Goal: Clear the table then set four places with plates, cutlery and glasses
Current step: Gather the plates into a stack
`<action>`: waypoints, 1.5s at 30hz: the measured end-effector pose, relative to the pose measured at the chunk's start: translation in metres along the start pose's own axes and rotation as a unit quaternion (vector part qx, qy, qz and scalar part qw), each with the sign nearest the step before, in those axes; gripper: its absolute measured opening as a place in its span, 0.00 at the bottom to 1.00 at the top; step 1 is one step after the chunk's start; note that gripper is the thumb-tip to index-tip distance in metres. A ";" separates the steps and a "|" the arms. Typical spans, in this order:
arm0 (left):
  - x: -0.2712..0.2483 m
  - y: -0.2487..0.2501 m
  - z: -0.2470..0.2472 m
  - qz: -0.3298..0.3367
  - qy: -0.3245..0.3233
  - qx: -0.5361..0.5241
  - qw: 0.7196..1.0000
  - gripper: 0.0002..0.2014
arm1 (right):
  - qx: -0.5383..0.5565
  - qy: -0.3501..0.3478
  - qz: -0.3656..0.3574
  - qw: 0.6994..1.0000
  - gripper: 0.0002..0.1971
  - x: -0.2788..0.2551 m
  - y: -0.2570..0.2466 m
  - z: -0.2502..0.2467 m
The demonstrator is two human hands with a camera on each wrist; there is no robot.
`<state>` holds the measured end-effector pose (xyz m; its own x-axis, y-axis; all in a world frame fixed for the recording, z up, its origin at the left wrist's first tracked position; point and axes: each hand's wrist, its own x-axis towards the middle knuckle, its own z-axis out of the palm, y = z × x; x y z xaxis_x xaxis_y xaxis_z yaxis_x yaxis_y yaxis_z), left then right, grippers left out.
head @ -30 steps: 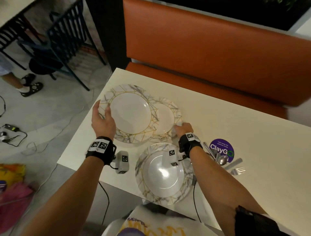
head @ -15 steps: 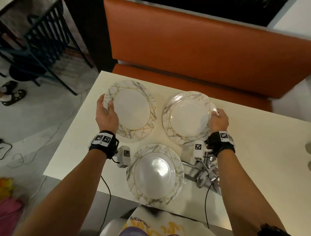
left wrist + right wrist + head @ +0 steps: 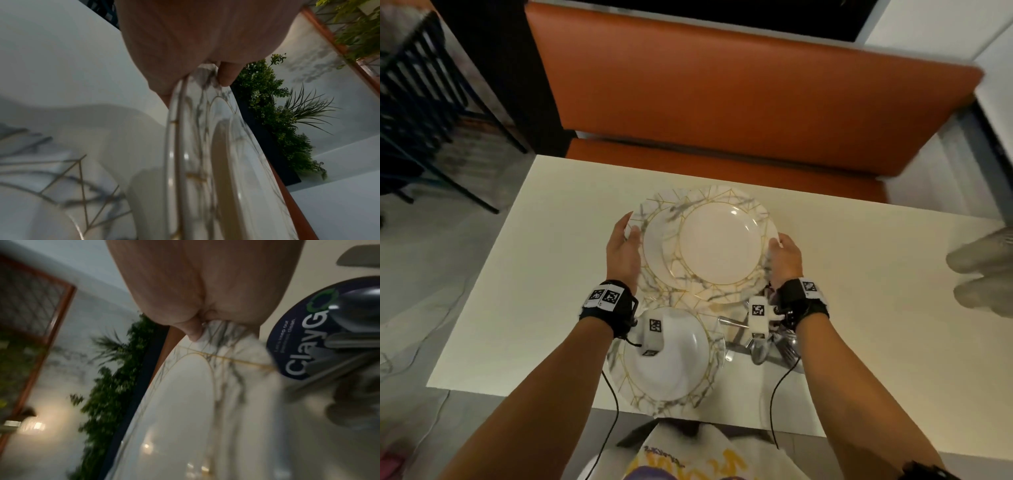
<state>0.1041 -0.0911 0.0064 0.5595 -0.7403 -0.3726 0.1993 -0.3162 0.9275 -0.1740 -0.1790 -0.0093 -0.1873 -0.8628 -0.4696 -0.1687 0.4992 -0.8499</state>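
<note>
The left hand grips the lower plate and the right hand grips the top plate, fingers curled on the rims, above the white bench, near another plate.

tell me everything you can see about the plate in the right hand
The plate is round and glossy, looking ceramic, with a plain white centre ringed in gold and a rim of grey marbling and gold lines. The right hand pinches its right edge. It overlaps a matching plate that the left hand holds, above the table.
</note>
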 end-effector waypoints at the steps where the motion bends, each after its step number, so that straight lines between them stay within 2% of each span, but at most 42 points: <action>1: -0.003 -0.001 0.004 -0.017 0.001 -0.008 1.000 0.16 | -0.011 -0.007 -0.002 1.000 0.16 -0.002 0.008 0.004; 4: -0.008 -0.007 0.013 -0.079 0.017 -0.035 0.996 0.12 | -0.031 -0.010 -0.027 0.999 0.21 -0.014 0.023 0.017; 7: -0.014 -0.012 0.015 -0.092 0.025 -0.042 0.995 0.10 | -0.057 -0.017 -0.063 0.996 0.23 -0.031 0.018 0.026; 12: -0.024 -0.015 0.014 -0.048 0.013 -0.034 0.998 0.11 | -0.090 -0.005 -0.083 0.992 0.23 -0.036 0.025 0.031; 16: -0.031 -0.019 0.007 0.001 0.008 -0.020 1.000 0.18 | -0.115 -0.002 -0.087 0.990 0.24 -0.043 0.027 0.035; 20: -0.037 -0.024 -0.006 0.007 0.010 -0.001 1.000 0.27 | -0.114 -0.018 -0.100 0.988 0.25 -0.050 0.032 0.041; 25: -0.040 -0.026 -0.029 0.067 0.093 0.003 0.993 0.26 | -0.065 -0.108 -0.109 0.986 0.22 -0.060 0.031 0.042; 28: -0.037 -0.024 -0.048 0.100 0.121 0.017 0.988 0.26 | -0.058 -0.124 -0.040 0.990 0.18 -0.063 0.033 0.043; 30: -0.034 -0.023 -0.060 0.105 0.135 0.022 0.985 0.26 | -0.200 -0.123 -0.071 0.969 0.13 -0.061 0.047 0.044; 33: -0.030 -0.022 -0.074 0.103 0.144 0.018 0.984 0.26 | -0.405 -0.162 -0.110 0.893 0.17 -0.069 0.072 0.049; 35: -0.028 -0.022 -0.081 0.105 0.145 0.021 0.984 0.26 | -0.490 -0.185 -0.130 0.842 0.22 -0.076 0.080 0.055; 37: -0.027 -0.022 -0.084 0.111 0.143 0.028 0.983 0.26 | -0.530 -0.199 -0.134 0.813 0.25 -0.077 0.085 0.061; 39: -0.026 -0.020 -0.086 0.118 0.143 0.040 0.982 0.26 | -0.522 -0.199 -0.125 0.820 0.24 -0.079 0.085 0.063; 43: -0.021 -0.009 -0.086 0.138 0.150 0.063 0.977 0.27 | -0.450 -0.207 -0.094 0.863 0.11 -0.072 0.074 0.054; 45: -0.015 0.001 -0.082 0.150 0.151 0.074 0.974 0.28 | -0.394 -0.201 -0.076 0.893 0.10 -0.063 0.063 0.041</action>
<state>0.1615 -0.0316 0.0157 0.7904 -0.6113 -0.0391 -0.1159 -0.2119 0.9704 -0.1333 -0.0963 -0.0428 0.2328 -0.8051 -0.5455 -0.8214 0.1375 -0.5535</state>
